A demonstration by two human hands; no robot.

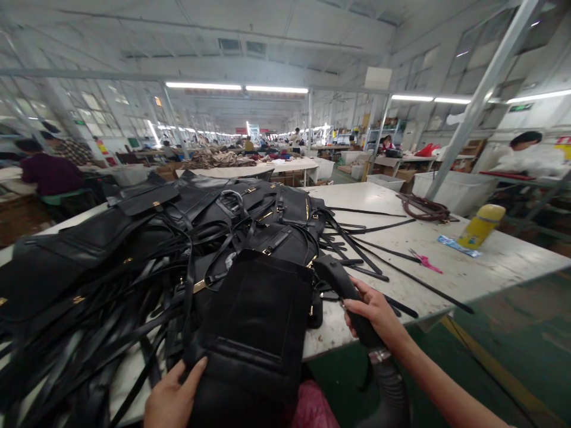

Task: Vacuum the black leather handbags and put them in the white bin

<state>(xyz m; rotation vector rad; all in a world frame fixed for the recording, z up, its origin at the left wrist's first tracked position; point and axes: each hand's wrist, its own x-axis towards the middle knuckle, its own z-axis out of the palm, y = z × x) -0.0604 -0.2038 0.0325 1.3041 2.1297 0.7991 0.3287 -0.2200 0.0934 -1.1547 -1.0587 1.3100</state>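
A black leather bag (pixel 256 315) lies at the front edge of the table with its flat panel facing me. My left hand (pixel 173 395) grips its lower left edge, thumb on top and the other fingers mostly hidden. Wrapped around a black hose nozzle (pixel 341 282) is my right hand (pixel 372 312). A ribbed hose (pixel 390 386) runs down from the nozzle past a metal clamp. The nozzle's tip is at the bag's upper right side; whether they touch I cannot tell. Behind is a heap of black bags (pixel 151 238) with gold buckles and loose straps (pixel 383 249).
On the right of the white table (pixel 357 199) are a yellow bottle (pixel 482 226), a blue-white packet (pixel 459 245), pink scissors (pixel 428 261) and coiled brown straps (pixel 426 208). A metal post (pixel 482 101) rises at the right. Other people sit at benches farther off.
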